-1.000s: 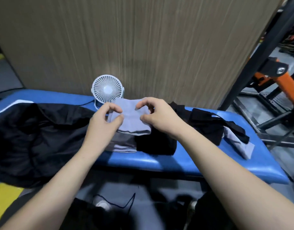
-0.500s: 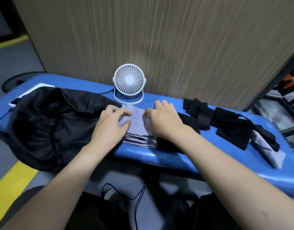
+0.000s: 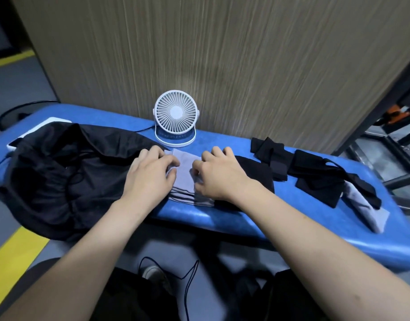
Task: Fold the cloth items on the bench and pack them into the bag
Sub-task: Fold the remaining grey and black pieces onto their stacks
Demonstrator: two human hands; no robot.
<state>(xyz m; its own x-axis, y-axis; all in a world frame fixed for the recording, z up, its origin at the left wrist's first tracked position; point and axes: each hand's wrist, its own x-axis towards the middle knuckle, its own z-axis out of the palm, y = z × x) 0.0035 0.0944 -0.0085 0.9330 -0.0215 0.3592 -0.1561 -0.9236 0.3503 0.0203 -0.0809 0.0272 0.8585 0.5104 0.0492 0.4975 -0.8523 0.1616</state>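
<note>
- Pressing down on the grey cloth [image 3: 185,176], the left hand [image 3: 150,179] and right hand [image 3: 219,176] rest on its two sides, fingers bent over its edges; whether they pinch it I cannot tell.
- The cloth lies on the bench [image 3: 257,224], at 12 o'clock from the wrists.
- At 9 o'clock lies the black bag [image 3: 60,177]; at 3 o'clock, dark cloths [image 3: 315,177].
- Farthest, at 12 o'clock, stands a fan [image 3: 175,120].

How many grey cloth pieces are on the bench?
2: one grey cloth between the left hand and right hand, another grey piece at the bench's right end. More may hide under the black items.
</note>
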